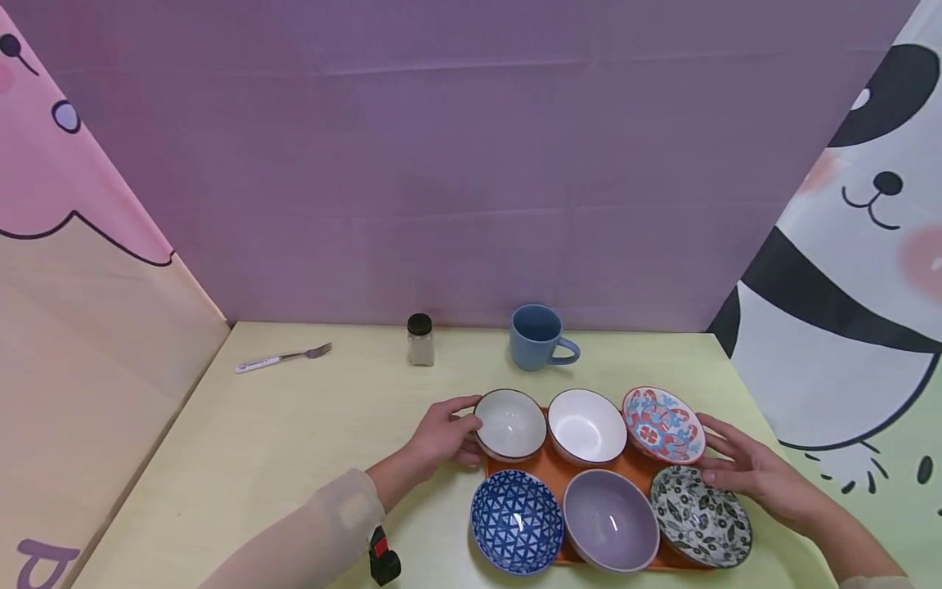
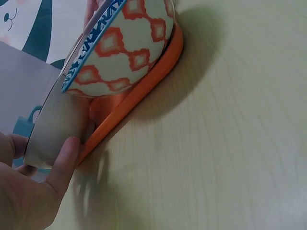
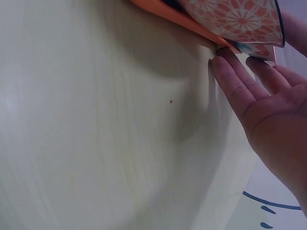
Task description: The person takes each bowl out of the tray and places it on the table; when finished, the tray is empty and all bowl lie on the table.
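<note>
My left hand (image 1: 441,438) touches the outer side of a greyish-white bowl (image 1: 511,425) with spread fingers, at the left end of an orange tray (image 1: 540,466). At the other end my right hand (image 1: 758,474) has nearly straight fingers beside a red-and-blue patterned bowl (image 1: 665,425), its thumb over the rim of a black-and-white leaf-patterned bowl (image 1: 702,517). In the right wrist view its fingertips (image 3: 225,64) reach the tray's edge; contact there is unclear. A white bowl (image 1: 587,425), a blue triangle-patterned bowl (image 1: 517,523) and a lilac bowl (image 1: 611,521) also stand on the tray.
Behind the tray stands a blue mug (image 1: 536,337), handle to the right. A small glass jar with a black lid (image 1: 421,339) is left of it. Farther left lies a fork (image 1: 283,357) with a pale handle. A purple backdrop (image 1: 471,164) rises behind the table.
</note>
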`<state>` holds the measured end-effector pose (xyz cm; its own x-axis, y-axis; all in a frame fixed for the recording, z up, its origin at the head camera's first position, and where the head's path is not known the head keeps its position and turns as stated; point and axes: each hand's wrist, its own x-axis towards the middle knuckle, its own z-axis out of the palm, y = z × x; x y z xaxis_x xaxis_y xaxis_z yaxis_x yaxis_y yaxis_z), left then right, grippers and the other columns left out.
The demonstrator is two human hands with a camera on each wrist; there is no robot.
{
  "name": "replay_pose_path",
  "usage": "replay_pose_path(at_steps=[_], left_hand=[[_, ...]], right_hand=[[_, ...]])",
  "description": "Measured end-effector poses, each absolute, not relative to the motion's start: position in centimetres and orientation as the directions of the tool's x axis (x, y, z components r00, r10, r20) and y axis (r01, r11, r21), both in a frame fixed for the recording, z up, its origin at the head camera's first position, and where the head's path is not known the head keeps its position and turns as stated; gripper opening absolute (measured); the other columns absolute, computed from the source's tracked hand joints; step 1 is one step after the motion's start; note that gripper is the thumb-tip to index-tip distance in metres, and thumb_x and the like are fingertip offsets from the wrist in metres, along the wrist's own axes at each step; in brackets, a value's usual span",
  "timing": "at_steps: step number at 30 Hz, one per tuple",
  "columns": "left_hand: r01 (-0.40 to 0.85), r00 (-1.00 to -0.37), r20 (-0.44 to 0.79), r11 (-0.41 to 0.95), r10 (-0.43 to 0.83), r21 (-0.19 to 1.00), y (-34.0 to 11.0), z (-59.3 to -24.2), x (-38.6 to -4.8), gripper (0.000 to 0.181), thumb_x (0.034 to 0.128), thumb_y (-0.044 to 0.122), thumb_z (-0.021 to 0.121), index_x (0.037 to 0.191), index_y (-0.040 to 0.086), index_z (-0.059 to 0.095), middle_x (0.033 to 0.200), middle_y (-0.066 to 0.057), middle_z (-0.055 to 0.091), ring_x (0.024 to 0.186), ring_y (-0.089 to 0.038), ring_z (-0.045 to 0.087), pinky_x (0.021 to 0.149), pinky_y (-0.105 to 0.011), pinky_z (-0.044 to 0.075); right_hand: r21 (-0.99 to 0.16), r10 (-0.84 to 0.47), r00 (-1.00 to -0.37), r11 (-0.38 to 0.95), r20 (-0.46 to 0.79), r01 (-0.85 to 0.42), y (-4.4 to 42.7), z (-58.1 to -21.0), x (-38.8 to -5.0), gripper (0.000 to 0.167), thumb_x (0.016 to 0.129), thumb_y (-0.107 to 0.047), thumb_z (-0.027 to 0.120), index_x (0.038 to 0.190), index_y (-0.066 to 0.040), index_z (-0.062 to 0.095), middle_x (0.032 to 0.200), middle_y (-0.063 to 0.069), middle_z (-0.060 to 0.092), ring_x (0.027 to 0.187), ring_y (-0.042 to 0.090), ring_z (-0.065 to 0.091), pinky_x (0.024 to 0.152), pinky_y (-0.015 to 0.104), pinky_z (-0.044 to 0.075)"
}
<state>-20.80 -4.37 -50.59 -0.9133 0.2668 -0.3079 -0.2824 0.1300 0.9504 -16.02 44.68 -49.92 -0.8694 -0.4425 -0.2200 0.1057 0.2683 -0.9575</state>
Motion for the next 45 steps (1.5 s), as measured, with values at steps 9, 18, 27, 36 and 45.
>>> replay_pose_path(at_steps=[9,18,27,36,45], left_hand=[[-0.279,-0.923,-0.291,0.083,0.253,0.957,-4.6,-49.9,-20.8,0.052,0.0977,0.011,0.061,0.150,0.012,0.054,0.109,-0.021,0.072,0.078,-0.028,0.076,0.067,-0.042,0.065],[-0.262,-0.936,-0.260,0.023,0.239,0.965,-6.7,-49.2,-20.9,0.053,0.0975,0.011,0.060,0.150,0.009,0.053,0.113,-0.023,0.071,0.077,-0.028,0.077,0.069,-0.045,0.065],[-0.295,-0.946,-0.288,-0.023,0.147,0.955,-10.7,-49.5,-20.7,0.052,0.0964,0.008,0.058,0.148,0.010,0.055,0.106,-0.021,0.072,0.072,-0.023,0.074,0.069,-0.042,0.066],[-0.305,-0.951,-0.301,-0.055,0.073,0.951,-13.1,-51.3,-20.2,0.052,0.0963,0.005,0.058,0.148,0.010,0.055,0.103,-0.021,0.073,0.074,-0.026,0.074,0.071,-0.043,0.066],[-0.301,-0.953,-0.298,-0.072,0.049,0.951,-14.1,-52.1,-19.8,0.051,0.0964,0.003,0.057,0.148,0.007,0.054,0.111,-0.028,0.071,0.076,-0.028,0.075,0.073,-0.045,0.066]], right_hand=[[-0.931,-0.381,-0.884,0.338,-0.271,0.139,44.4,-49.5,-16.4,0.081,0.101,-0.008,0.060,0.162,-0.003,0.006,0.146,-0.025,0.040,0.117,-0.009,0.059,0.094,0.021,0.056],[-0.920,-0.412,-0.864,0.368,-0.290,0.134,44.3,-49.2,-16.6,0.078,0.102,-0.012,0.060,0.163,-0.005,0.012,0.136,-0.034,0.043,0.118,-0.008,0.060,0.093,0.024,0.057],[-0.902,-0.421,-0.846,0.406,-0.328,0.147,44.2,-49.0,-16.9,0.071,0.105,-0.016,0.054,0.164,-0.008,0.014,0.147,-0.020,0.050,0.119,-0.009,0.058,0.093,0.023,0.056],[-0.879,-0.397,-0.852,0.455,-0.341,0.140,43.6,-48.4,-17.0,0.064,0.107,-0.021,0.052,0.160,-0.005,0.021,0.160,0.037,0.027,0.118,-0.011,0.057,0.092,0.022,0.054],[-0.830,-0.371,-0.842,0.538,-0.393,0.150,42.5,-47.6,-17.0,0.069,0.107,-0.028,0.052,0.164,-0.009,0.019,0.163,0.031,0.026,0.124,-0.007,0.052,0.099,0.041,0.052]])
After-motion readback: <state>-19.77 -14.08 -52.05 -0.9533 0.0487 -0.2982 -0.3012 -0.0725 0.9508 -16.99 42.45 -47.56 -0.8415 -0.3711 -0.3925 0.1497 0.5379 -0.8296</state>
